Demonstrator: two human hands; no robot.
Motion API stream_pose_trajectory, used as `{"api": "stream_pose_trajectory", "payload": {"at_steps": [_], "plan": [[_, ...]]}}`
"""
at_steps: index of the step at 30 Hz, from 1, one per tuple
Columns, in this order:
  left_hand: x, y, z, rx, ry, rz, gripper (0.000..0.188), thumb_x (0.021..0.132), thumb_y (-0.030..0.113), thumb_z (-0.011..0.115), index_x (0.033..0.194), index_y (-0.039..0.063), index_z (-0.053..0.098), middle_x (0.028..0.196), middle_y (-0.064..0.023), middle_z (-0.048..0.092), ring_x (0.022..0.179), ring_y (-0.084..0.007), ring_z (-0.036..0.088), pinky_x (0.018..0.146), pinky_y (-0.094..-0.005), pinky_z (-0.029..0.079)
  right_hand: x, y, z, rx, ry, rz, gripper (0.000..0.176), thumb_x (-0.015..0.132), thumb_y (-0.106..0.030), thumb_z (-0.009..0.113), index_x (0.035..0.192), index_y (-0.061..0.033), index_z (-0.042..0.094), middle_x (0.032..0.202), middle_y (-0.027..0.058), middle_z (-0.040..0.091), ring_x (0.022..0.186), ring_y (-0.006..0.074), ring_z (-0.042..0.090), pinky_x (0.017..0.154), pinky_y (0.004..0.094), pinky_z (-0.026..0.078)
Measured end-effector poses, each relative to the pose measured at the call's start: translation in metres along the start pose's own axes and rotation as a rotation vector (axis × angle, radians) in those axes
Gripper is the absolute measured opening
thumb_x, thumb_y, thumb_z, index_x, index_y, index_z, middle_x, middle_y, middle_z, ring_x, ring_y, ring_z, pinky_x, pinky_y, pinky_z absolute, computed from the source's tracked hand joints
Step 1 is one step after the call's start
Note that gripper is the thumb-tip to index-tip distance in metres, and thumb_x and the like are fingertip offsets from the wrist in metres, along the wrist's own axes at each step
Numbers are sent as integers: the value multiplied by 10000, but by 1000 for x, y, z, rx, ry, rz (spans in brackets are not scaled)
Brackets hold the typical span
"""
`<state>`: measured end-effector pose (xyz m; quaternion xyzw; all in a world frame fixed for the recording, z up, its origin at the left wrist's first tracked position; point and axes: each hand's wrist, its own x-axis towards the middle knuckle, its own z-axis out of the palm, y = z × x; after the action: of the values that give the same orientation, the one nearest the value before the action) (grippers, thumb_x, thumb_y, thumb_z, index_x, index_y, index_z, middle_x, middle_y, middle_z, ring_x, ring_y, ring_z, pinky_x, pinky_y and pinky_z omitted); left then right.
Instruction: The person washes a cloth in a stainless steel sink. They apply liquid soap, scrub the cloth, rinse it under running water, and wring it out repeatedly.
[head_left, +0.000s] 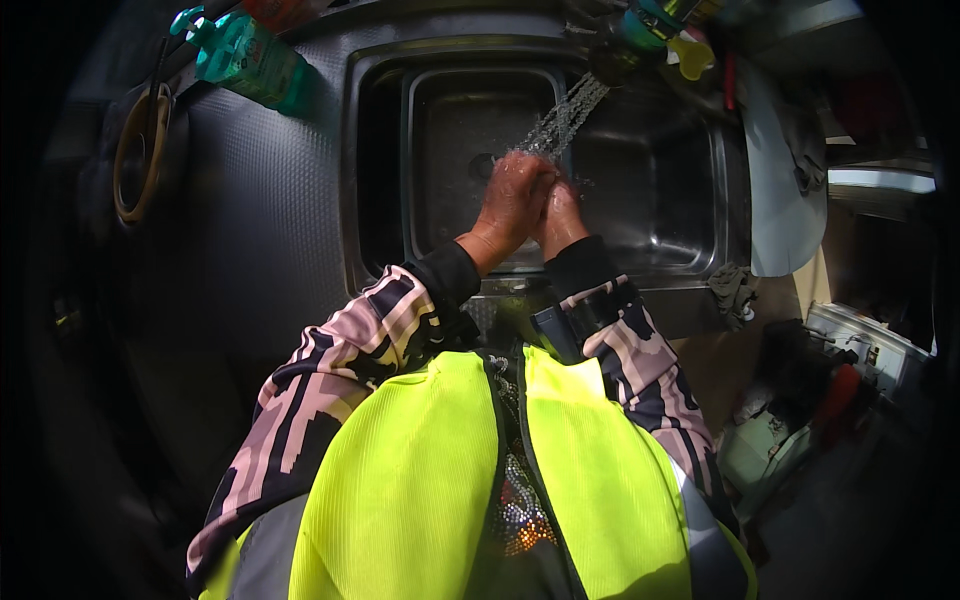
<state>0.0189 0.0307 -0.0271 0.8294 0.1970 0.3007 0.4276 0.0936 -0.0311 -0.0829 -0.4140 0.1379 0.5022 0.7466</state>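
Streams of water fall from the upper right onto my two wet hands, which press together over a stainless steel sink. My left hand is curled against my right hand, and the fingers of both are partly hidden where they meet. Whether anything lies between the palms cannot be seen. The fixture at the top of the streams is dark and partly covered by coloured items. A green pump bottle with a label stands on the textured metal drainboard, up and left of my hands.
To the right is a second basin. A yellow item hangs near the water outlet. A pale board is by the right rim, with a crumpled cloth below it. A round tan-rimmed object is at far left.
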Motion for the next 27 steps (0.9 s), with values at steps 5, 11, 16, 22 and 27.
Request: {"api": "stream_pose_trajectory", "payload": {"at_steps": [5, 11, 16, 22, 27], "plan": [[7, 1, -2, -54, 126, -520, 235, 818, 220, 653, 818, 19, 530, 853, -180, 582, 795, -378, 582, 648, -426, 459, -7, 3, 15, -229, 74, -142, 366, 971, -301, 391, 1206, -43, 506, 1143, 87, 582, 1024, 218, 572, 861, 379, 482], [-4, 11, 4, 59, 78, -238, 239, 820, 275, 629, 816, 55, 535, 834, -172, 582, 785, -389, 577, 649, -433, 470, -21, -18, 20, 26, -91, 74, 332, 947, -380, 459, 1087, -85, 524, 960, 77, 594, 840, 245, 602, 762, 376, 511], [8, -8, 1, 123, 298, -481, 284, 863, 312, 617, 795, 37, 597, 776, -218, 629, 734, -375, 626, 610, -448, 478, -13, 5, 19, -265, -21, -165, 304, 989, -260, 375, 1113, -51, 558, 1089, 82, 598, 968, 203, 596, 842, 337, 495], [-1, -16, 15, 65, 272, -191, 245, 842, 252, 641, 801, 26, 554, 723, -177, 604, 690, -347, 607, 593, -405, 463, -4, -16, 12, -96, -269, 62, 334, 948, -356, 436, 1076, -70, 553, 1079, 82, 590, 981, 260, 571, 805, 365, 491], [31, -41, -10, -101, 388, -550, 314, 880, 313, 623, 791, 12, 604, 668, -156, 628, 609, -277, 626, 570, -345, 460, -29, -12, 21, -366, -52, -119, 328, 976, -359, 429, 1192, -122, 498, 1151, 55, 564, 1029, 208, 566, 818, 418, 493]]}}
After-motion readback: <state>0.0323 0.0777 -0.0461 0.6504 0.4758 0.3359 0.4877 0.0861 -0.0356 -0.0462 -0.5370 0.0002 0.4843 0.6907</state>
